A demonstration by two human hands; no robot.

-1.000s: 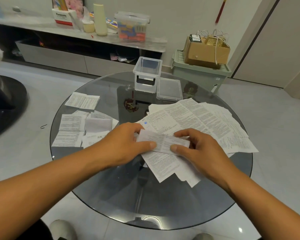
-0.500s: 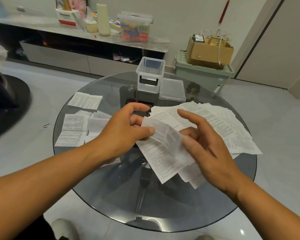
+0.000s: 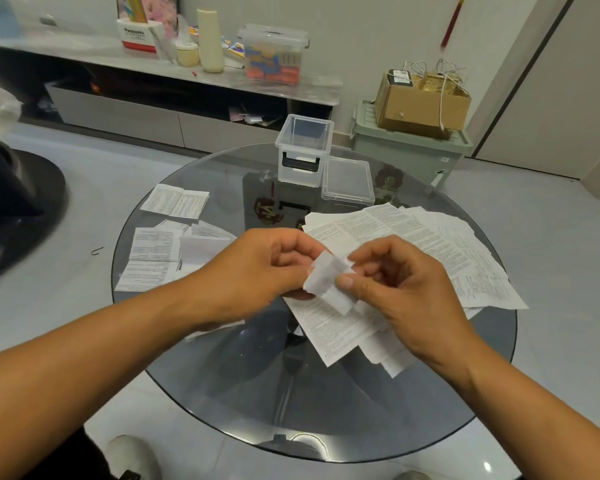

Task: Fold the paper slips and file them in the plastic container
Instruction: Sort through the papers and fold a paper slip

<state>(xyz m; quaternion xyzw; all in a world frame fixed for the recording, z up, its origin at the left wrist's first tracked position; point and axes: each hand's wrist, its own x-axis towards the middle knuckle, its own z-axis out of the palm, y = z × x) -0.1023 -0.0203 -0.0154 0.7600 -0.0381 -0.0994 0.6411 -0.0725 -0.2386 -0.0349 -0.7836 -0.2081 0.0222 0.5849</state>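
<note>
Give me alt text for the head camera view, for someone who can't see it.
Both hands, left hand and right hand, pinch a small folded paper slip above a round glass table strewn with printed sheets. An open clear plastic container stands at the far edge.

A cardboard box [image 3: 421, 100] sits on a green bin [image 3: 409, 150] beyond the glass table [image 3: 257, 393].

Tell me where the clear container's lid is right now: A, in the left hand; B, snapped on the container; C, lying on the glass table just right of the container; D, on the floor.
C: the lid lies flat on the glass table beside the open container, while both hands pinch a folded slip.
</note>
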